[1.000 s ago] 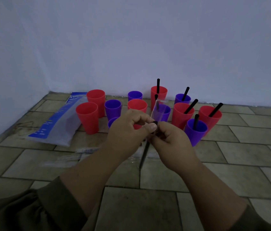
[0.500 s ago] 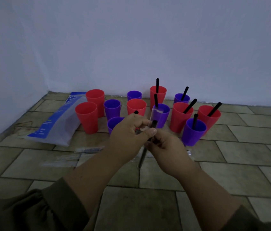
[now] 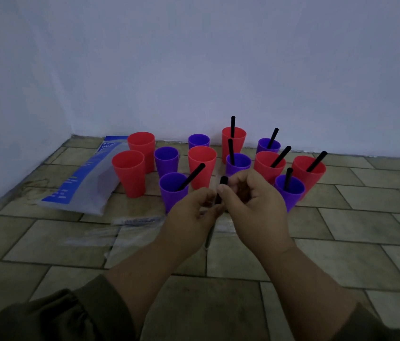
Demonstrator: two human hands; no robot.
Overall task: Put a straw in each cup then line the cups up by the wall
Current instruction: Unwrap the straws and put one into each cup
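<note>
Red and purple cups stand in a cluster on the tiled floor near the back wall. Several hold a black straw, among them the front purple cup (image 3: 173, 191) and the right purple cup (image 3: 290, 193). Two red cups (image 3: 130, 173) at the left, a purple cup (image 3: 166, 159), a back purple cup (image 3: 199, 141) and a middle red cup (image 3: 202, 166) have none. In front of the cluster, my right hand (image 3: 250, 205) pinches a black straw (image 3: 223, 183) near its bare top. My left hand (image 3: 191, 217) pinches the clear wrapper lower on the same straw.
A blue and clear plastic bag (image 3: 83, 183) lies on the floor left of the cups. Loose clear wrappers (image 3: 140, 221) lie in front of it. The back wall (image 3: 218, 70) runs right behind the cups, and a side wall closes the left.
Both hands have dropped lower and nearer to me. The clear wrapper has slid down off the straw's top, which now shows bare. The straw in the front purple cup has come into view.
</note>
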